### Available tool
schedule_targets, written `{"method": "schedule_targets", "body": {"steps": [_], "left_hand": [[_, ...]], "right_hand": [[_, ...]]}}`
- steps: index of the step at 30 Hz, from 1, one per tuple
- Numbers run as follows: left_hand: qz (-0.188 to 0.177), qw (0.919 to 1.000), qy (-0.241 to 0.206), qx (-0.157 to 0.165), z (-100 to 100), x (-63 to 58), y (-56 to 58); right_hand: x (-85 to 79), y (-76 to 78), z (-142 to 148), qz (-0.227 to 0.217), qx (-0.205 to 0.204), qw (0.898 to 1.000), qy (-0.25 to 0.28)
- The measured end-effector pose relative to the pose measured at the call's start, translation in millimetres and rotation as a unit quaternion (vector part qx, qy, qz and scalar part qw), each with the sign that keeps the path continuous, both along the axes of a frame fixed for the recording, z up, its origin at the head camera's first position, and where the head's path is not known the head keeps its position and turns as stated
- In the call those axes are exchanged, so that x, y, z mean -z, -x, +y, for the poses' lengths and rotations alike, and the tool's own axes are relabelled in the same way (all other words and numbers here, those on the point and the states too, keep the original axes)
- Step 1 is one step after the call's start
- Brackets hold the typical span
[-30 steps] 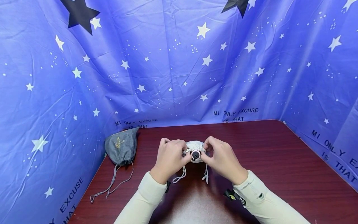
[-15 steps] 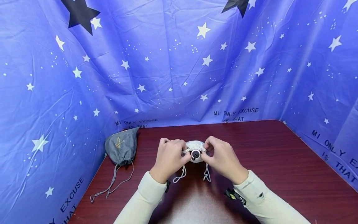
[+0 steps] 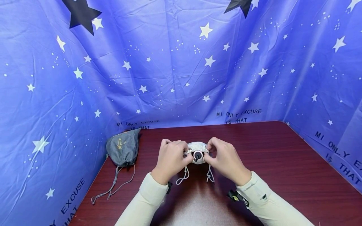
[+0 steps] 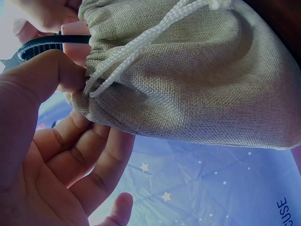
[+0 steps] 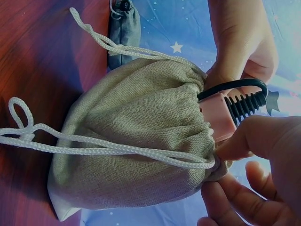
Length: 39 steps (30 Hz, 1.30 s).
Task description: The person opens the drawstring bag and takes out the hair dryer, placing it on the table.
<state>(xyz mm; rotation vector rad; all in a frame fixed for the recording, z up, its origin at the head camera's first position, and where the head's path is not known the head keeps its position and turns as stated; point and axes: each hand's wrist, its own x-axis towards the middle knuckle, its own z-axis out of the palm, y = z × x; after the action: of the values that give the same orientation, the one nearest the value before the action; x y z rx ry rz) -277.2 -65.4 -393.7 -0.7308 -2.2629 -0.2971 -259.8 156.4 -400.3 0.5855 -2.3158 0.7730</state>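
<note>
A beige cloth drawstring pouch (image 5: pixel 136 113) stands between the two hands with its gathered mouth up. Out of the mouth pokes the end of a pink thing (image 5: pixel 219 115) with a black ribbed cord sleeve (image 5: pixel 244 104) and a bent black cord; the rest is hidden inside the cloth. My left hand (image 3: pixel 173 157) pinches one side of the pouch's mouth between thumb and fingers. On the opposite side my right hand (image 3: pixel 226 160) pinches the rim the same way. White drawstrings (image 5: pixel 103 149) hang in loops from both sides of the mouth.
At the left of the dark red table (image 3: pixel 282 157) lies a grey drawstring pouch (image 3: pixel 123 148) with a yellow print, its grey cords (image 3: pixel 112 187) trailing toward the front. A blue star-patterned cloth (image 3: pixel 169 62) surrounds the table's back and sides.
The hanging white drawstrings have swung slightly, the right one outward to the right. Both hands keep their pinch on the beige pouch's mouth and have hardly moved.
</note>
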Motion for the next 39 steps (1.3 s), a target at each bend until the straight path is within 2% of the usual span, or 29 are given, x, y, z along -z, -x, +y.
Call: {"method": "schedule_targets", "body": {"steps": [18, 25, 31, 39], "left_hand": [[-0.004, 1.0000, 0.001, -0.001, -1.2, -1.6, -0.2], [-0.006, 1.0000, 0.004, -0.003, 0.7, -0.1, 0.3], [0.005, 0.9999, 0.007, -0.007, 1.7, 1.1, 0.8], [-0.003, 0.9999, 0.012, -0.009, 2.5, 1.5, 0.2]], "right_hand": [[0.9, 1.1, 0.4, 0.010, 0.004, 1.000, -0.001], [2.5, -0.3, -2.8, 0.000, 0.004, 1.000, -0.012], [3.8, -0.6, -4.1, 0.007, 0.027, 0.999, -0.028], [5.9, -1.1, -3.5, 0.035, 0.054, 0.996, -0.058]]}}
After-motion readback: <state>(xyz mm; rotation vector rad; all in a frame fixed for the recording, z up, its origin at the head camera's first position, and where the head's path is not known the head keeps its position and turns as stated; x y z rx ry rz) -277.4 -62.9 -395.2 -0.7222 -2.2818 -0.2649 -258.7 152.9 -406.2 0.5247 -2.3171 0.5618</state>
